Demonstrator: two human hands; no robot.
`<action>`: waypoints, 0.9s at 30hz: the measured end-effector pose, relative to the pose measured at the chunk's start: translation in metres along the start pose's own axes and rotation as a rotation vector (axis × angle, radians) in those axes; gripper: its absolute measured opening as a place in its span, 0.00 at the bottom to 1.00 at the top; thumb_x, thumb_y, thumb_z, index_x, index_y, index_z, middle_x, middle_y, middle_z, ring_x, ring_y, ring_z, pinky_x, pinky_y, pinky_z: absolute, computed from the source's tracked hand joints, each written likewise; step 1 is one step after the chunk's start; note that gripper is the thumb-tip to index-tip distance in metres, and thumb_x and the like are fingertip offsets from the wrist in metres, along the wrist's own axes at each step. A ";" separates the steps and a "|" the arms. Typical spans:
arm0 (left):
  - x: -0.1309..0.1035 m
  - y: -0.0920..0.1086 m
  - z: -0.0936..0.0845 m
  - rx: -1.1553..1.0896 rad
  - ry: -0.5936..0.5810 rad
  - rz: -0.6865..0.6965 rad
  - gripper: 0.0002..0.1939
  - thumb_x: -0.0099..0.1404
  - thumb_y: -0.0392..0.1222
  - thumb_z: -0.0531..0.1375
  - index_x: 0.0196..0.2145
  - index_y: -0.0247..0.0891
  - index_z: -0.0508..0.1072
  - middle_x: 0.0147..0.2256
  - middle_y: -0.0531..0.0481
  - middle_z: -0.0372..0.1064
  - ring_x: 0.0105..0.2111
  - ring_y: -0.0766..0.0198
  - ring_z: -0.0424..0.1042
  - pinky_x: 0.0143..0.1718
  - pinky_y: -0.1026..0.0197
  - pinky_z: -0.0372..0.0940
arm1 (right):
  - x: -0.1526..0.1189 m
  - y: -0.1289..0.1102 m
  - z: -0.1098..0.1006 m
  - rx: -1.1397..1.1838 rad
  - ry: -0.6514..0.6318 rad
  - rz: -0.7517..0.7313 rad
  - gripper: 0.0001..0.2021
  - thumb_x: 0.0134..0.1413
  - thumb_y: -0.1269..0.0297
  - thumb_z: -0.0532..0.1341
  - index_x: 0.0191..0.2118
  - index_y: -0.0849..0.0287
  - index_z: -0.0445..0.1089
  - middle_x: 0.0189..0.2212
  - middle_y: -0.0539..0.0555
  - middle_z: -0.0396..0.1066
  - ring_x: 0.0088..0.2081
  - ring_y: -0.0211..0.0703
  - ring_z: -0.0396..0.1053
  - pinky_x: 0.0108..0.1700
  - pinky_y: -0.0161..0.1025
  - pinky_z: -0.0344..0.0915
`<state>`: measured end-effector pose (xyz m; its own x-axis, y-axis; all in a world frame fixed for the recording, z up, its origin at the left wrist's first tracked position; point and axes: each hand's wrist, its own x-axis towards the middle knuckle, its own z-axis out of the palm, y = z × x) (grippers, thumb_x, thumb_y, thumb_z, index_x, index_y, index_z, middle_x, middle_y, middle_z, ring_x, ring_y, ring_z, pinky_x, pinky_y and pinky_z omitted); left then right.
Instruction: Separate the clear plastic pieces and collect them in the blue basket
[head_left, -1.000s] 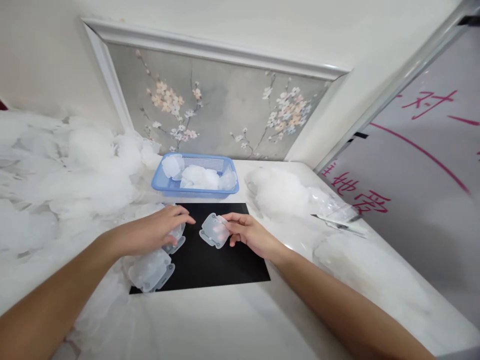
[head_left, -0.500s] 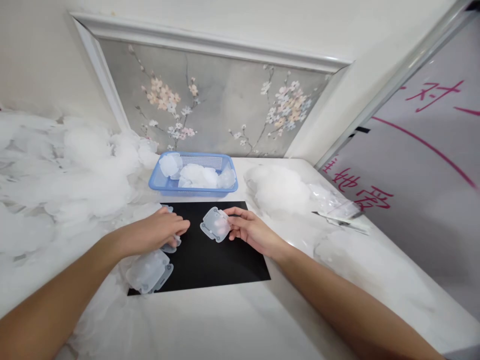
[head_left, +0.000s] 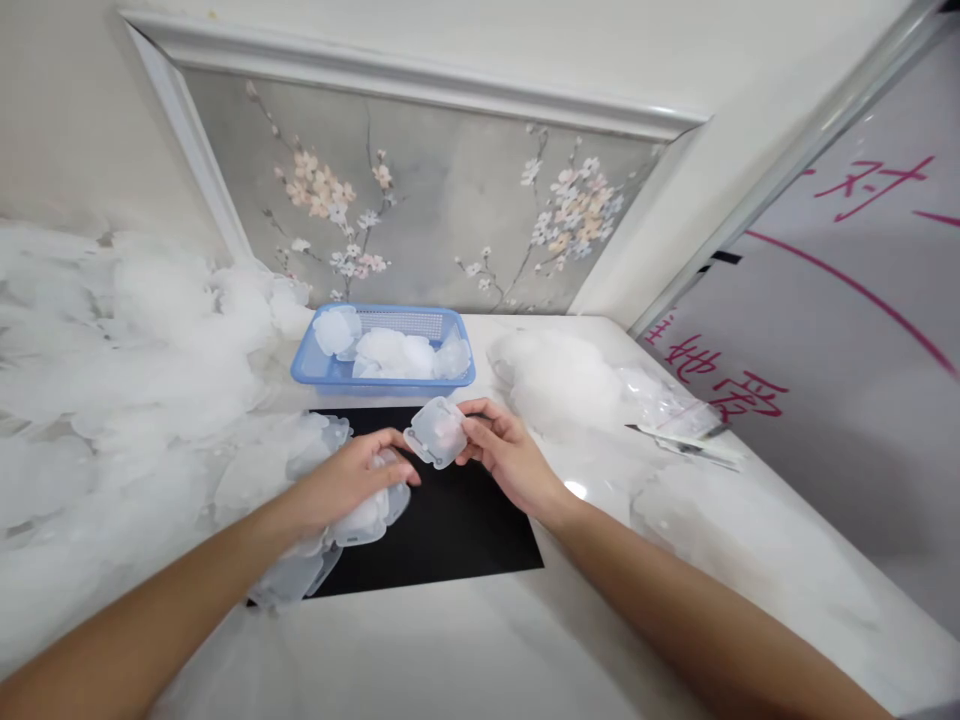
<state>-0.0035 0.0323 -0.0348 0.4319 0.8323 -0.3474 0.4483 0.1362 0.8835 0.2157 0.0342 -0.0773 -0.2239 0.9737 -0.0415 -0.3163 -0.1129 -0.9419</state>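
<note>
My right hand (head_left: pixel 499 440) pinches a thin translucent plastic lid (head_left: pixel 433 432) by its right edge, raised over a black mat (head_left: pixel 465 530). The lid is roughly square, with rounded corners and small tabs along its edge. To the left, my left hand (head_left: pixel 367 470) has its fingers curled over more frosted plastic lids (head_left: pixel 367 520) at the mat's left side. Its fingertips come close to the lid in my right hand; whether they touch cannot be made out. How many lids lie under the left palm is hidden.
Behind the mat stands a blue plastic basket (head_left: pixel 300 372) holding several similar lids. A large heap of frosted lids (head_left: pixel 150 370) spreads over the left side. At right lie another white pile (head_left: pixel 559 380), a clear plastic bag (head_left: pixel 660 395) and a thin, dark-tipped item (head_left: pixel 694 447).
My left hand has moved right, towards the other hand, and lids have come with it onto the mat. The lid in my right hand has risen slightly and tilted.
</note>
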 end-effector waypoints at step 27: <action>0.003 -0.003 -0.006 -0.094 0.010 -0.071 0.23 0.64 0.61 0.57 0.27 0.37 0.75 0.29 0.45 0.79 0.32 0.59 0.73 0.35 0.60 0.63 | -0.002 -0.001 -0.001 0.073 0.067 0.076 0.16 0.45 0.55 0.72 0.37 0.57 0.71 0.25 0.47 0.74 0.26 0.37 0.73 0.36 0.37 0.72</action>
<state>-0.0083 0.0376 -0.0371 0.3939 0.8238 -0.4078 0.4023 0.2443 0.8823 0.2174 0.0324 -0.0764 -0.1888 0.9725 -0.1367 -0.3672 -0.1990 -0.9086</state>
